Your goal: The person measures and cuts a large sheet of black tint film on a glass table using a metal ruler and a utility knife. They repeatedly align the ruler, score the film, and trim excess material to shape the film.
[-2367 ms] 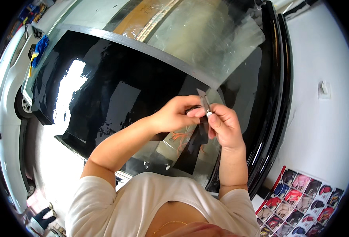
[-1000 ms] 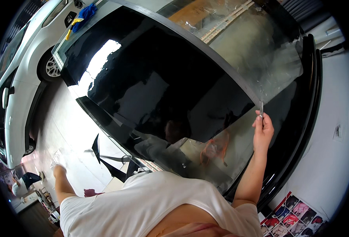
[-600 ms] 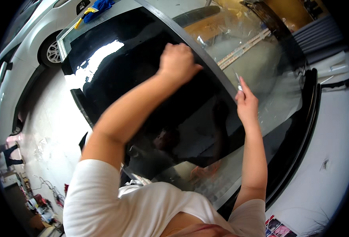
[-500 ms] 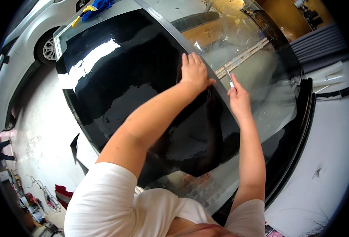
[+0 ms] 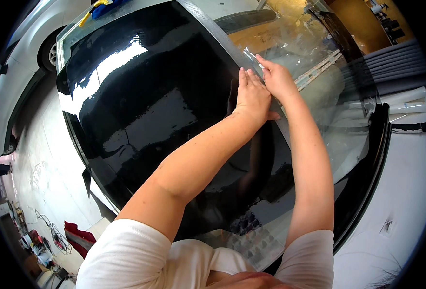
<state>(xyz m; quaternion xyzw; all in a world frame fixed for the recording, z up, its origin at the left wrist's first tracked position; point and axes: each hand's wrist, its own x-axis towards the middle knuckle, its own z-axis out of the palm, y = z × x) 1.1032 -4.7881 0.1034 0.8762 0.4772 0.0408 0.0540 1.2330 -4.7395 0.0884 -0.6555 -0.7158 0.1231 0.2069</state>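
A long metal ruler (image 5: 218,34) runs along the right edge of a glossy black film sheet (image 5: 184,62), which lies on a glass tabletop. My left hand (image 5: 254,98) presses flat on the ruler, its fingers stretched forward and its thumb out to the right. Close beside it, my right hand (image 5: 276,79) grips a cutter knife (image 5: 249,56) with the index finger laid along it. The blade points away from me beside the ruler's right edge; whether it touches the glass I cannot tell. My right fingers hide most of the knife's handle.
A white measuring strip (image 5: 316,71) lies right of my hands. A blue cloth (image 5: 108,9) and a yellow-handled tool (image 5: 86,18) sit at the far left corner. A pale car (image 5: 18,72) stands left. Cables (image 5: 54,231) and a dark red piece (image 5: 79,236) are on the floor.
My right hand has moved forward and left with the knife, along the ruler, and now sits against my left hand. The view has shifted slightly.
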